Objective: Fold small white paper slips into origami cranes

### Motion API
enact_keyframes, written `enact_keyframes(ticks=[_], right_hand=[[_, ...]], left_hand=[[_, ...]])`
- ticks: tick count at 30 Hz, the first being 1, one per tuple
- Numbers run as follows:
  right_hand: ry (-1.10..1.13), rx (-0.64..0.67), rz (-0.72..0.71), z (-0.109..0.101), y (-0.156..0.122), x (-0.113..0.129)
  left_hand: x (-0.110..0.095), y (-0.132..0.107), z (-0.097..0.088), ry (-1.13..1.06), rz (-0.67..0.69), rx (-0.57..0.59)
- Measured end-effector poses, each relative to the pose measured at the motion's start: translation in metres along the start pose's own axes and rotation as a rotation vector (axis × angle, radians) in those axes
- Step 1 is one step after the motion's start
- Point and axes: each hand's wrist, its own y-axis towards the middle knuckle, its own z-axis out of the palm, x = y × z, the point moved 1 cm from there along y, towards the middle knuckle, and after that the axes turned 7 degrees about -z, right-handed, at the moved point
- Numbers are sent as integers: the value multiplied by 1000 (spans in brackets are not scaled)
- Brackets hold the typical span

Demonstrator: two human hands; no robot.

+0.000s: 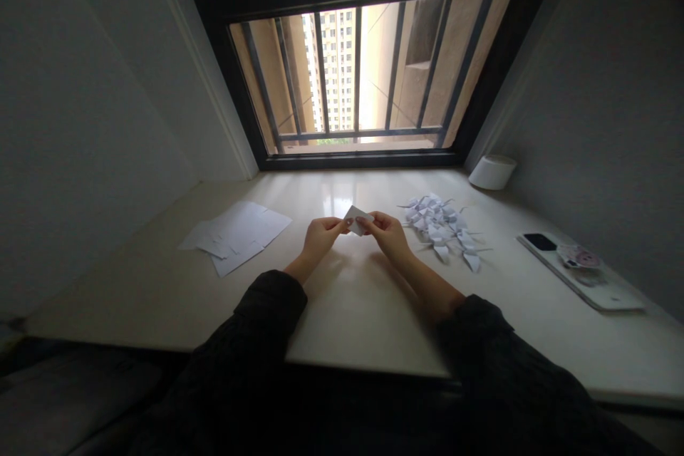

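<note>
Pinching a small paper piece (356, 214) at frame centre are the left hand (321, 234) and right hand (390, 233). Folded paper shapes (439, 234) lie centre right.

Daylight is streaming through the barred window (378, 75), glaring on the pale bench (358, 324), where the hands (322, 233) (390, 233) are casting faint shadows, while the side walls (101, 114) are sinking into grainy dimness.

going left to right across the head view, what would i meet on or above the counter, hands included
paper sheets → left hand → small folded paper → right hand → pile of folded pieces → white cylinder → phone
</note>
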Motion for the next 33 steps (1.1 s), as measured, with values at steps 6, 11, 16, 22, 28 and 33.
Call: enact_keyframes(ticks=[6,11,16,22,28,33], right_hand=[[51,38,-63,-2,0,1],[57,163,-119,-2,-1,8],[-21,193,-43,-2,-4,6],[61,49,-7,-3,-2,8],[109,24,28,-6,2,6],[104,45,37,-8,3,2]], left_hand=[[-6,1,-4,-57,-18,9],[-7,3,-7,-83,-20,3],[-8,4,-9,-121,-61,-66],[-17,0,-10,-166,85,57],[-21,-1,-15,72,336,82],[-17,1,-15,120,343,51]])
